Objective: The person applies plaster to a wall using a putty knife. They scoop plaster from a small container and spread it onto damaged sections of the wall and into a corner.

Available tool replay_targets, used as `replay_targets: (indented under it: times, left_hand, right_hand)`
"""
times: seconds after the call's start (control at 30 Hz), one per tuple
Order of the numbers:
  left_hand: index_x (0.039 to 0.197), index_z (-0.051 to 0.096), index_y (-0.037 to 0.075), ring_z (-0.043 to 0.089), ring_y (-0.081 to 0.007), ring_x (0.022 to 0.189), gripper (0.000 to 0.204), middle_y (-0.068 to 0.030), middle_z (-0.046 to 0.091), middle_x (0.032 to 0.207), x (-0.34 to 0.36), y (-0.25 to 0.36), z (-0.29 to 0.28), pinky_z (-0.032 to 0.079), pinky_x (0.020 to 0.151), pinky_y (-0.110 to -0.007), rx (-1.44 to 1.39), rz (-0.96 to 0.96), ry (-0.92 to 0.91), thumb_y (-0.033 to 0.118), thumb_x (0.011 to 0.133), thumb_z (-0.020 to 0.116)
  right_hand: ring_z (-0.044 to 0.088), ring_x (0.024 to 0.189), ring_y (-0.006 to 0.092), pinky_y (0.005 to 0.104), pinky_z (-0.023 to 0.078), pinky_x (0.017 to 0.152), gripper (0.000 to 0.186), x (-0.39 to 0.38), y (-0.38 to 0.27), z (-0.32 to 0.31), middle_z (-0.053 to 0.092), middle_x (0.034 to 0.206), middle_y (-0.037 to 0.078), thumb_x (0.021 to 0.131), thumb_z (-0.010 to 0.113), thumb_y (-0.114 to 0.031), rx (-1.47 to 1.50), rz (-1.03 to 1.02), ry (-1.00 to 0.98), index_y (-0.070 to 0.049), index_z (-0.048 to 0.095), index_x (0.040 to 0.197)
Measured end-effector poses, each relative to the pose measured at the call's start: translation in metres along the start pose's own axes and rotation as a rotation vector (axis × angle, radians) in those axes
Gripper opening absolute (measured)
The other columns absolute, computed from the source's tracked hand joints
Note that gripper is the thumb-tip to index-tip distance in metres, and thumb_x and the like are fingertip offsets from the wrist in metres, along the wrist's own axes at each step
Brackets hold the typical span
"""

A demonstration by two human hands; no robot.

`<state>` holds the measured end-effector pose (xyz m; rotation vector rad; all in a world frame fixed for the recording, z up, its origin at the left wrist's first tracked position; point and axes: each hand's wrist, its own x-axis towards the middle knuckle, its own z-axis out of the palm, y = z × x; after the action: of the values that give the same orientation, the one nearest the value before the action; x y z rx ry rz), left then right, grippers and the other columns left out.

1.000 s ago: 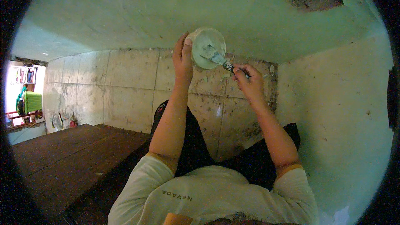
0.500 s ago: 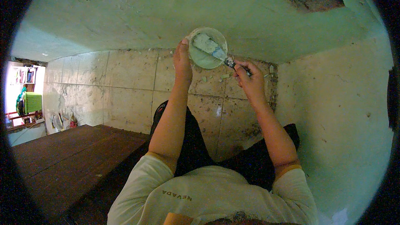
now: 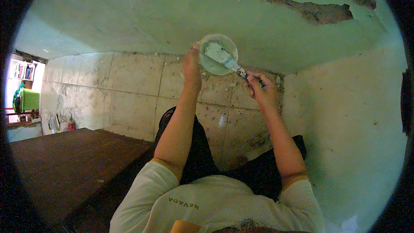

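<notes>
My left hand (image 3: 192,69) grips the left side of a round, pale plastic tub (image 3: 218,37), its thumb at the rim. Inside the tub is whitish-green paste, seen from above. A putty knife (image 3: 233,64) is in my right hand (image 3: 262,89), whose fingers are wrapped round the dark handle. The knife's blade lies over the tub's mouth, pointing up and left, with a lump of paste (image 3: 214,52) on it. Whether the blade touches the tub's wall I cannot tell.
A green wall (image 3: 172,26) rises ahead, with a long broken patch (image 3: 317,12) of bare grey material. Another wall (image 3: 345,112) stands at my right. Plaster crumbs lie on the tiled floor (image 3: 133,75). Dark brown furniture (image 3: 73,159) is at left, beyond it a green basket (image 3: 30,99).
The tub and both hands sit slightly lower and to the right in the picture. More of the wall's broken patch shows. The grips look the same.
</notes>
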<state>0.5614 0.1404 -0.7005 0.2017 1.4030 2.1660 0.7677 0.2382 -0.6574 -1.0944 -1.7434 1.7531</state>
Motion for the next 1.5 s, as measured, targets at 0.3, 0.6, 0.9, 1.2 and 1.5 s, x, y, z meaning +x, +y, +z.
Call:
replay_targets:
  times: [0.3,0.6,0.9,1.2,1.5]
  left_hand:
    - [0.122,0.059,-0.004,0.056,-0.0215,0.11,0.047,-0.0151,0.062,0.118,-0.004,0.004,0.002,0.041,0.098,-0.033,0.234,0.255,-0.062,0.035,0.096,0.055]
    - [0.121,0.059,-0.004,0.057,-0.0212,0.108,0.051,-0.0153,0.063,0.115,0.004,-0.011,-0.003,0.042,0.097,-0.033,0.145,0.122,-0.049,0.04,0.096,0.053]
    - [0.12,0.059,-0.005,0.055,-0.0202,0.11,0.055,-0.0128,0.062,0.117,0.005,-0.007,-0.009,0.041,0.097,-0.032,0.116,0.095,-0.06,0.043,0.095,0.052]
    - [0.13,0.053,0.004,0.052,-0.0219,0.117,0.059,-0.0091,0.056,0.128,0.001,0.006,-0.007,0.038,0.1,-0.035,-0.135,-0.088,-0.044,0.051,0.094,0.049]
    - [0.13,0.053,0.003,0.049,-0.0241,0.12,0.068,-0.0111,0.054,0.13,0.002,0.009,-0.019,0.037,0.102,-0.037,-0.099,-0.154,0.05,0.057,0.089,0.051]
  right_hand:
    - [0.066,0.08,0.0327,0.0435,0.053,0.07,0.029,-0.005,-0.023,0.012,0.069,0.094,0.014,0.09,0.063,-0.032,-0.909,-0.448,0.101,-0.008,0.066,0.104]
    - [0.065,0.081,0.0354,0.0436,0.052,0.072,0.03,0.0,-0.013,0.022,0.066,0.091,0.017,0.086,0.068,-0.034,-0.734,-0.637,0.123,-0.009,0.066,0.103]
    - [0.067,0.083,0.026,0.0368,0.052,0.075,0.031,0.0,-0.008,0.028,0.069,0.091,0.014,0.084,0.072,-0.031,-0.475,-0.418,0.073,-0.007,0.067,0.104]
    - [0.061,0.084,0.0111,0.0267,0.049,0.077,0.035,-0.018,-0.03,0.016,0.067,0.094,0.004,0.082,0.077,-0.028,-0.503,-0.39,0.059,-0.004,0.066,0.106]
    - [0.06,0.074,0.0121,0.0268,0.049,0.072,0.037,0.002,-0.092,0.004,0.066,0.084,0.001,0.082,0.077,-0.03,-0.31,-0.57,0.149,-0.003,0.066,0.105]
